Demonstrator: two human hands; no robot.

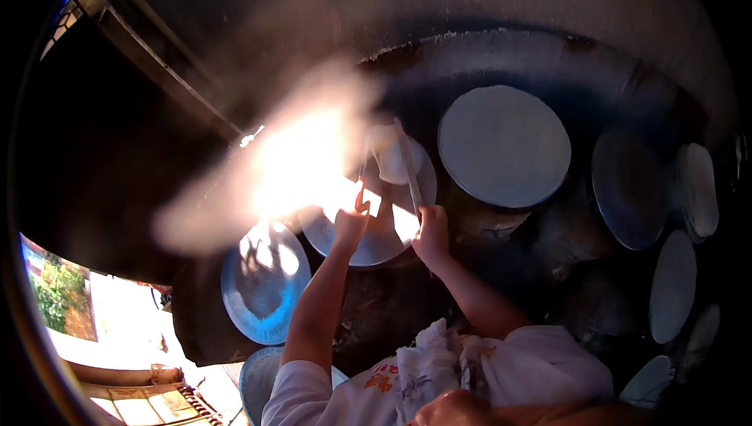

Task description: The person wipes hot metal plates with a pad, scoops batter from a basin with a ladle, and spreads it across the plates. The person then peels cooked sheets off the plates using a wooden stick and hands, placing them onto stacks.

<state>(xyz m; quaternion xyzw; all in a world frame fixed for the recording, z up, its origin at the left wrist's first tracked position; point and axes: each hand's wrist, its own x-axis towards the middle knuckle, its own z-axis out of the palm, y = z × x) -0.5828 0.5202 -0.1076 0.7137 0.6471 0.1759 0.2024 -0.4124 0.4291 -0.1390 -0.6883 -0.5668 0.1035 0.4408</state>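
My left hand point(351, 218) is closed around a thin tool whose far end is lost in bright glare. In my right hand point(431, 234) is a long flat stick point(409, 164), pointing up and away from me. Both hands are over a round metal pan point(376, 246), partly sunlit. Between the two tools a pale soft piece point(390, 158) shows at the pan's far side; whether either tool touches it I cannot tell.
A large white round surface point(505, 146) lies to the right of the pan. Further right are a dark disc point(629, 189) and several pale discs. A blue-rimmed round pan point(266, 283) sits at the left. Dark curved walls enclose the far side, and glare covers the left centre.
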